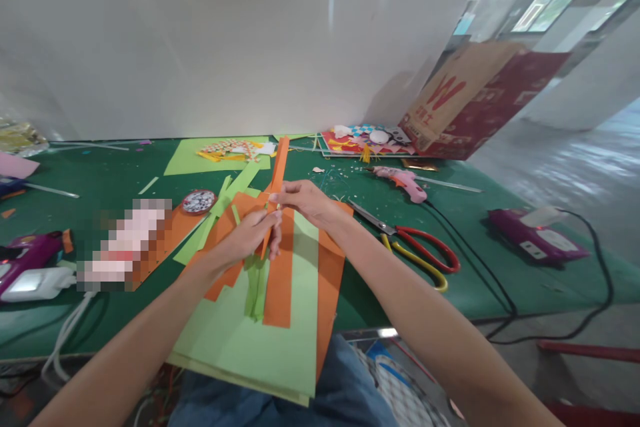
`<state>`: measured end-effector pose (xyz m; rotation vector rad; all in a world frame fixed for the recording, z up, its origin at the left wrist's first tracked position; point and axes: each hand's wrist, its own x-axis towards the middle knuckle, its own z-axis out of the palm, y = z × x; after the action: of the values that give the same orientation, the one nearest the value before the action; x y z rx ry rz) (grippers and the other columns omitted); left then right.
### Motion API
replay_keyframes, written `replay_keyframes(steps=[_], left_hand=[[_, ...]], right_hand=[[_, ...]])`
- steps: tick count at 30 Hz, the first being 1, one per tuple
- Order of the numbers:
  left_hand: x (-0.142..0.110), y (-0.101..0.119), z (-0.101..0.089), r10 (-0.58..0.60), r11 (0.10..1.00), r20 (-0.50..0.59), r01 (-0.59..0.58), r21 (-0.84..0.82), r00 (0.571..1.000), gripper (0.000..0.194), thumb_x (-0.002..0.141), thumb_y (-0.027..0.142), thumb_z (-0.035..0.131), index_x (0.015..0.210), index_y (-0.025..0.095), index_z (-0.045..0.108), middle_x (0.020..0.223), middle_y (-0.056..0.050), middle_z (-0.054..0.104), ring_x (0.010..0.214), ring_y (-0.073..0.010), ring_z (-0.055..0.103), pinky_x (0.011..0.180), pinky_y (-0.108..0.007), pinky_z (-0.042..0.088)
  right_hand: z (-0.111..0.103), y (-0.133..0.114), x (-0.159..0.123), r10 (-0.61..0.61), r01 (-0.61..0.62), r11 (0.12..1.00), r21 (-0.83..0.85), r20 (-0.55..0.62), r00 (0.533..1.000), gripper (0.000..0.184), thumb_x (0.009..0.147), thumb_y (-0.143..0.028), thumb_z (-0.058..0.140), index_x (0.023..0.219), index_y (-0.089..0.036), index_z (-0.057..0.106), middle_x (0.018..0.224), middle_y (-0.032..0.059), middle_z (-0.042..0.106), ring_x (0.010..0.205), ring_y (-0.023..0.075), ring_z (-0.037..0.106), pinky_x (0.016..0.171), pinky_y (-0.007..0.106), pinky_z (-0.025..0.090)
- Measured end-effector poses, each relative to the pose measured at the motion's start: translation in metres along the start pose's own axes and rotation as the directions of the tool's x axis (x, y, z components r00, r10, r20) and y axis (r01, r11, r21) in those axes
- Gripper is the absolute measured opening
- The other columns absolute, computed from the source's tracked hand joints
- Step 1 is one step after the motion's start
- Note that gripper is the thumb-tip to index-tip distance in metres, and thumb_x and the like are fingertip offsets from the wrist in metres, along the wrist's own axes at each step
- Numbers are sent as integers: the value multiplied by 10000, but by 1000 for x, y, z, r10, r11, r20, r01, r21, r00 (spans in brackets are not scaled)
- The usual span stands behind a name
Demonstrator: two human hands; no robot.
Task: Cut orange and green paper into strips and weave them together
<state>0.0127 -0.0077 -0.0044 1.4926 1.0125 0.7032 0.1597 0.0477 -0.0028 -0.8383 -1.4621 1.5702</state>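
An orange paper strip [281, 163] stands nearly upright between my hands, tilted a little to the right. My left hand [257, 230] is closed around its lower part. Higher up, my right hand [300, 200] pinches the same strip between thumb and fingers. Beneath them lie light green paper sheets [240, 353], reaching over the table's front edge. On the sheets are another orange strip [278, 293] and a bundle of narrow green strips [256, 287]. More orange paper [330, 247] shows under the green sheets at the right.
Red-and-yellow-handled scissors [400, 233] lie right of the paper. Beyond are a pink glue gun [403, 180] with its cable and a purple device [535, 237]. A round tin [198, 201] sits left. A paper bag [465, 100] leans by the white panel [240, 47] at back.
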Motion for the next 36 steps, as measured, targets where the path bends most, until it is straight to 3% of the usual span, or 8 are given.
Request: replay_keyframes(steps=[17, 24, 36], left_hand=[[-2, 6, 3, -20, 1000, 1, 20, -21, 1000, 298, 892, 329, 381, 624, 199, 385, 446, 62, 498, 406, -102, 528, 553, -248, 460], [-1, 6, 3, -5, 999, -6, 4, -41, 1000, 292, 891, 286, 346, 615, 198, 378, 430, 58, 485, 393, -99, 515, 577, -261, 483], [-2, 4, 2, -20, 999, 39, 22, -46, 999, 294, 887, 366, 410, 644, 202, 381, 443, 53, 497, 420, -114, 536, 559, -262, 483]], right_hand=[[1, -1, -1, 20, -20, 1000, 0, -18, 1000, 279, 498, -313, 777, 457, -159, 548, 518, -61, 458, 587, 78, 428, 675, 278, 362], [-2, 0, -1, 49, -48, 999, -14, 104, 993, 236, 514, -291, 775, 502, -155, 582, 550, -44, 513, 624, 99, 496, 704, 297, 393], [-1, -4, 0, 2, -2, 1000, -7, -30, 1000, 338, 497, -347, 775, 434, -160, 501, 496, -70, 419, 554, 66, 415, 653, 274, 368]])
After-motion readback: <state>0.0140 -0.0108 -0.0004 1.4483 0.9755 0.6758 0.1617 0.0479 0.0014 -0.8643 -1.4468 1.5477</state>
